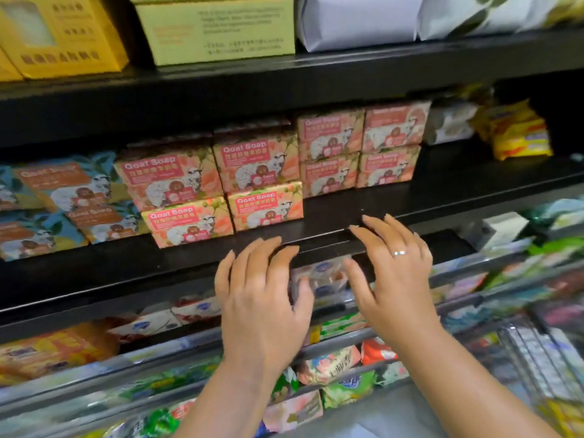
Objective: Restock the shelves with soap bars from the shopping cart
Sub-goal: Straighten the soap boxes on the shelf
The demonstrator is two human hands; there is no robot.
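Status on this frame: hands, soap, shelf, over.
Left hand, right hand: grip open, nothing held. Pink cardboard Goat Soap boxes stacked on black shelf. Nothing blocks the bare shelf front.

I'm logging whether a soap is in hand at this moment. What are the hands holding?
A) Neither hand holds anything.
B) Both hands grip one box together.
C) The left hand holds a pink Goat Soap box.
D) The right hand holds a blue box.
A: the left hand and the right hand both show spread fingers with nothing in them, in front of the shelf.
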